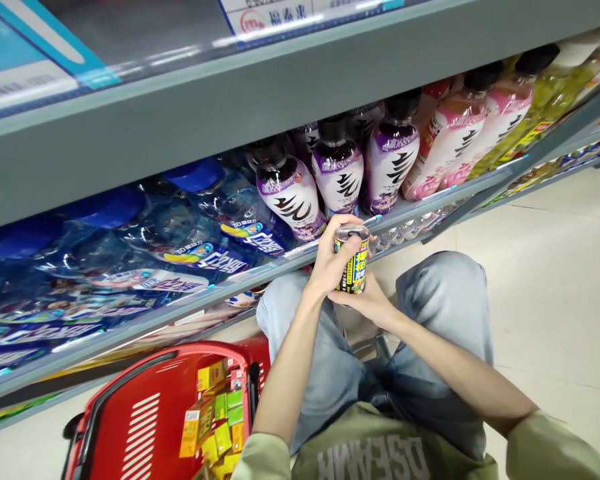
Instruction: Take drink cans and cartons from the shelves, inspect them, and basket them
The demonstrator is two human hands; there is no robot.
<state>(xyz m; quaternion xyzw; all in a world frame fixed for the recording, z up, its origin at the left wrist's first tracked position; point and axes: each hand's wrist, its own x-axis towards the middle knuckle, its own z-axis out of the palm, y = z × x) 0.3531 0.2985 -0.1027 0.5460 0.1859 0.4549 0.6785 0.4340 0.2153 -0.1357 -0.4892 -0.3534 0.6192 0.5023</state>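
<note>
Our left hand grips the black-and-yellow drink can (its top is silver), and our right hand clasps its bottom.

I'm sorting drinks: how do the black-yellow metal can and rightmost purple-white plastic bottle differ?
The can is held between the left hand and right hand; the bottle sits on the grey shelf. The can has a silvery metal top; the bottle, a dark cap. Both carry printing.

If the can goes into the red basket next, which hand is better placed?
Probably the left hand: both hold the can, but the red basket stands on the left; the right hand would reach across.
</note>
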